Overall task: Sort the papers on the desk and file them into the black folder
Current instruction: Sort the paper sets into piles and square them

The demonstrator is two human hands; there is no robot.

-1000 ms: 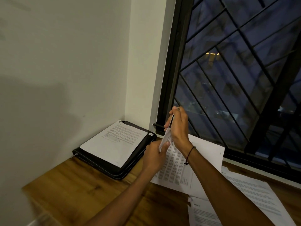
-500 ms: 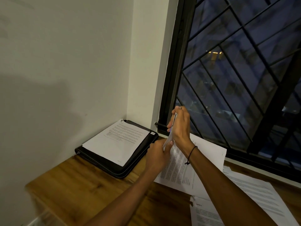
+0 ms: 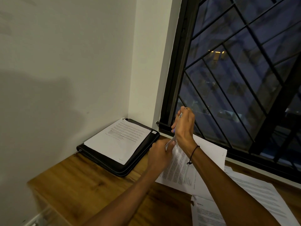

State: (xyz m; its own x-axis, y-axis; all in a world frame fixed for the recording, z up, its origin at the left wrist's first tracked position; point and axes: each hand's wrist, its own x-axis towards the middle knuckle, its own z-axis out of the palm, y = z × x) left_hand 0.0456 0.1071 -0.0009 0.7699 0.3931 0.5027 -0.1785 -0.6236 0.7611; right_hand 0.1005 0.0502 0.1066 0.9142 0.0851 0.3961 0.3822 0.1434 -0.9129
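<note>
Two bare forearms are seen reaching in from the lower edge, no sleeves being worn on either. A thin black cord bracelet [image 3: 193, 152] is worn round the wrist of the right hand [image 3: 184, 128] — a small knotted end is seen hanging from it. A small pale metal ring [image 3: 186, 108] is visible on one raised finger. Nothing is worn on the left hand [image 3: 160, 154] — wrist included.

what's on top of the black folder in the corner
One printed sheet lies flat on the closed black folder, with a small white label beside it on the cover. What is inside the folder, and any sheets beneath that one, cannot be seen.
</note>
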